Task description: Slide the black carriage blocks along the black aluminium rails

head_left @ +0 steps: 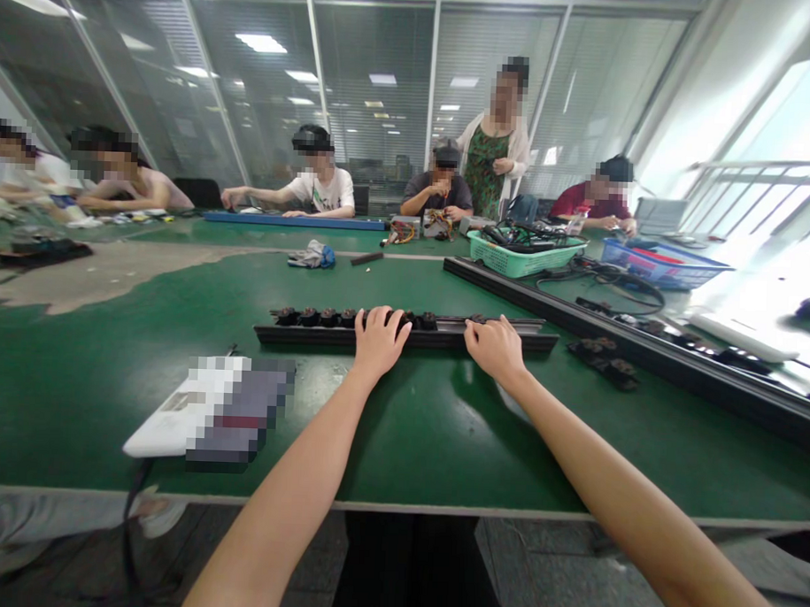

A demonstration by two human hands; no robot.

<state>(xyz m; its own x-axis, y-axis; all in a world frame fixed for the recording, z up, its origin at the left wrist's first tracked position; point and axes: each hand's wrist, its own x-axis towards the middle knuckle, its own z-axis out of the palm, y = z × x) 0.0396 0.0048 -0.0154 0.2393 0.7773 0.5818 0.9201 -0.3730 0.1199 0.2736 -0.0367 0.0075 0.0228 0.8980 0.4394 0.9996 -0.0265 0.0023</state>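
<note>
A long black track rail (pixel 297 337) lies across the green table in front of me. Along its channel on the left sit several small black socket-like pieces (pixel 328 318) in a row. My left hand (pixel 379 345) lies over the rail's middle, its fingers curved over the top and holding it. Farther right, my right hand (pixel 496 346) has its fingers bent into the channel, closed on a small black socket-like piece (pixel 477 318) that they mostly cover. Between the hands, part of the channel (pixel 450 325) shows bare grey metal.
A longer black rail (pixel 642 356) runs diagonally along the right, with loose black pieces (pixel 602 359) beside it. A white device (pixel 168 419) lies front left. Green basket (pixel 526 255), blue basket (pixel 672 264) and a crumpled cloth (pixel 312 254) lie farther back. Several people sit opposite; one stands.
</note>
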